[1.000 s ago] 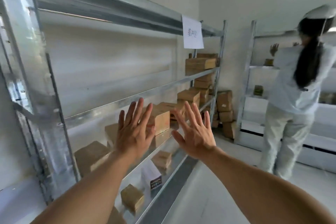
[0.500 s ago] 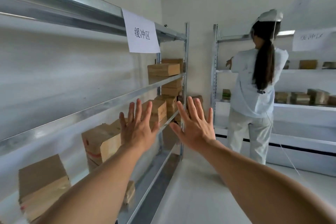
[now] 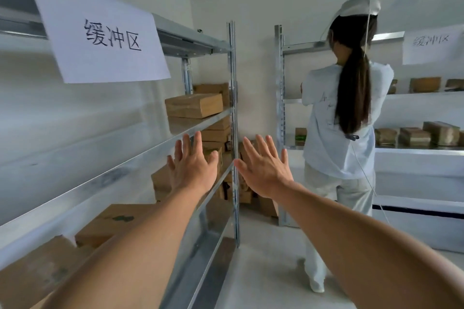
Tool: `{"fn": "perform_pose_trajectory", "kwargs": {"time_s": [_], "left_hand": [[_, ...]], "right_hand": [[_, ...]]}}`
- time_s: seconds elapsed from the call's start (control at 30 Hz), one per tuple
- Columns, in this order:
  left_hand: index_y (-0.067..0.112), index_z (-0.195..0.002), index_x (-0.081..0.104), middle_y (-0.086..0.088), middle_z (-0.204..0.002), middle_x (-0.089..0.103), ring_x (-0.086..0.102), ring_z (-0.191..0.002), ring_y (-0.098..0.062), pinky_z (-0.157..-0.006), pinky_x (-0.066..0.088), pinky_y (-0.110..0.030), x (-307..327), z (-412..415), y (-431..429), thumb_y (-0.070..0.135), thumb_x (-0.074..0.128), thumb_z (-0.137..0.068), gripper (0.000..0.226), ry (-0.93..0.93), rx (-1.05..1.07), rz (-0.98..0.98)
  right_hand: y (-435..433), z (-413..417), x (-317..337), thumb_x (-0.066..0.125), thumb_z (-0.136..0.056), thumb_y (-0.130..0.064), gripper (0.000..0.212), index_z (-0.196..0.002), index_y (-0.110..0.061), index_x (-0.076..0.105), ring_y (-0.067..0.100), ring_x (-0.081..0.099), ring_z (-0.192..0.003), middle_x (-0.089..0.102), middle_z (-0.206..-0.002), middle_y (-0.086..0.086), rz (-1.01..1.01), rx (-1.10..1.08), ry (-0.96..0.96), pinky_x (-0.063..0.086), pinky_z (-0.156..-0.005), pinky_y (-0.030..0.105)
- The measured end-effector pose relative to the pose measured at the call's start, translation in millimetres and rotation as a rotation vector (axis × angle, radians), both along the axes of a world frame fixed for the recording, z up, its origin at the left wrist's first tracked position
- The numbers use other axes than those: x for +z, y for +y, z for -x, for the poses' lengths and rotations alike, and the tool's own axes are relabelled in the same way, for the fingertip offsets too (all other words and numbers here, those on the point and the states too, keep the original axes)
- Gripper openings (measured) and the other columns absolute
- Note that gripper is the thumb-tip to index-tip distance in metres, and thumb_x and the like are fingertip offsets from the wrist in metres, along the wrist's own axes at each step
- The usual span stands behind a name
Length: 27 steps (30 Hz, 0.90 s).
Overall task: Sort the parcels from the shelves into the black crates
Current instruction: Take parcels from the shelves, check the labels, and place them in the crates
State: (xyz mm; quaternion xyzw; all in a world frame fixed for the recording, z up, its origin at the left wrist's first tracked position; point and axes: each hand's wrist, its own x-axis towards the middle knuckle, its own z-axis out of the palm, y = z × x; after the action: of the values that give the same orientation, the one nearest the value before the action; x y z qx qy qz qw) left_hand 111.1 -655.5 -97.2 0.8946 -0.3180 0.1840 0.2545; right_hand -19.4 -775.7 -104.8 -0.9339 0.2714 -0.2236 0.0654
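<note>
Nearer now: shelf post [image 3: 233,108]; left hand [image 3: 193,170] and right hand [image 3: 263,173] either side, grips splayed, empty. One parcel [image 3: 194,105] flat, long axis roughly along shelf [image 3: 200,123].

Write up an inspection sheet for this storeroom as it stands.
Surface: metal shelf on the left.
Job's things: brown parcel on that shelf; more parcels on the far rack; black crates: nothing seen.
Clutter: boxes piled in the floor corner.
Hands: left hand and right hand open, fingers spread, empty.
Cables: thin cord hanging beside the other person.
Surroundings: that person faces the far rack; paper sign on the left shelving.
</note>
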Motion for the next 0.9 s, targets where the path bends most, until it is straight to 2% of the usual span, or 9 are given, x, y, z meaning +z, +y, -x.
{"fn": "perform_pose_trajectory", "kwargs": {"time_s": [0.27, 0.43, 0.6, 0.77, 0.9], "left_hand": [[0.032, -0.158, 0.004, -0.001, -0.167, 0.001, 0.005, -0.153, -0.027, -0.120, 0.009, -0.053, 26.4, -81.8, -161.3, 0.062, 0.024, -0.100, 0.068, 0.179, 0.115, 0.245], [0.031, -0.158, 0.008, -0.001, -0.166, 0.009, 0.014, -0.151, -0.030, -0.120, 0.018, -0.055, 48.5, -135.7, -229.2, 0.061, 0.029, -0.099, 0.069, 0.268, 0.202, 0.392], [0.029, -0.158, 0.009, -0.002, -0.166, 0.012, 0.018, -0.150, -0.031, -0.120, 0.020, -0.054, 57.1, -191.9, -262.9, 0.057, 0.028, -0.101, 0.066, 0.357, 0.237, 0.551], [0.027, -0.158, 0.016, -0.007, -0.162, 0.026, 0.034, -0.142, -0.035, -0.116, 0.027, -0.054, 61.6, -264.7, -296.7, 0.055, 0.026, -0.102, 0.063, 0.547, 0.286, 0.821], [0.023, -0.157, 0.022, -0.007, -0.160, 0.029, 0.032, -0.143, -0.033, -0.117, 0.026, -0.051, 61.1, -331.2, -325.6, 0.054, 0.026, -0.103, 0.062, 0.658, 0.269, 0.983]], "right_hand": [[-163.6, -92.3, 16.2, 0.015, -0.099, -0.071, 0.072, -0.161, -0.039, -0.001, 0.024, -0.021, -0.154, -0.011, -0.170, -0.001, -0.021, 0.092, 0.000, -0.006, -0.122, 0.062], [-250.8, -151.0, 28.6, 0.016, -0.100, -0.069, 0.070, -0.161, -0.040, -0.002, 0.023, -0.019, -0.155, -0.011, -0.170, -0.002, -0.038, 0.158, -0.001, -0.002, -0.123, 0.063], [-298.8, -219.6, 34.9, 0.014, -0.100, -0.070, 0.070, -0.161, -0.040, -0.001, 0.022, -0.018, -0.155, -0.010, -0.170, -0.002, -0.084, 0.243, -0.029, -0.004, -0.123, 0.060], [-335.2, -300.4, 35.3, 0.014, -0.100, -0.070, 0.070, -0.161, -0.039, 0.002, 0.024, -0.013, -0.156, -0.007, -0.171, 0.001, -0.214, 0.293, -0.079, -0.002, -0.123, 0.057], [-365.5, -369.4, 38.5, 0.019, -0.102, -0.067, 0.069, -0.162, -0.037, 0.004, 0.026, -0.007, -0.157, 0.001, -0.171, 0.002, -0.312, 0.313, -0.163, 0.005, -0.125, 0.057]]}}
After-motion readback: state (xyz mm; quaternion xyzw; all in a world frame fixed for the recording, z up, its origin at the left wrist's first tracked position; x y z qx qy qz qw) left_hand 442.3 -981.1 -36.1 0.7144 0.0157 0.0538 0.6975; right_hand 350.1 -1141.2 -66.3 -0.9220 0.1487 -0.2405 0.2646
